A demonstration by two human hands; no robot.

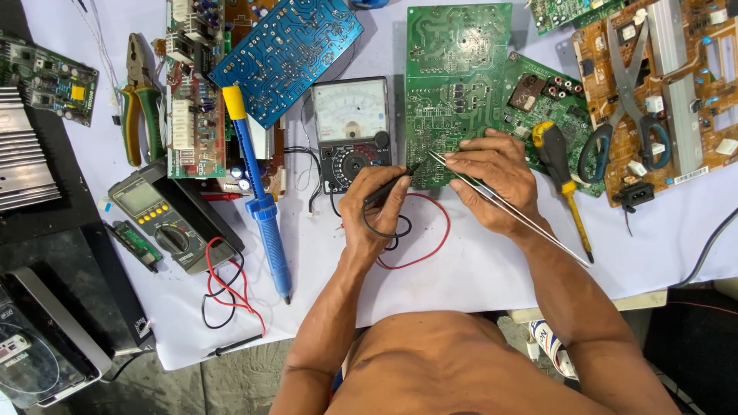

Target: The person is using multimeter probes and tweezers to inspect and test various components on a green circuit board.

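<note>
My left hand grips a black test probe whose tip touches the lower edge of a green circuit board. My right hand pinches long metal tweezers, their tips on the same spot of the board beside the probe tip. Red and black leads loop on the white cloth under my hands. An analog multimeter sits just left of the board.
A blue desoldering pump, a digital multimeter, green-handled pliers, a blue circuit board, a yellow-handled screwdriver, scissors on a brown board and other boards lie around.
</note>
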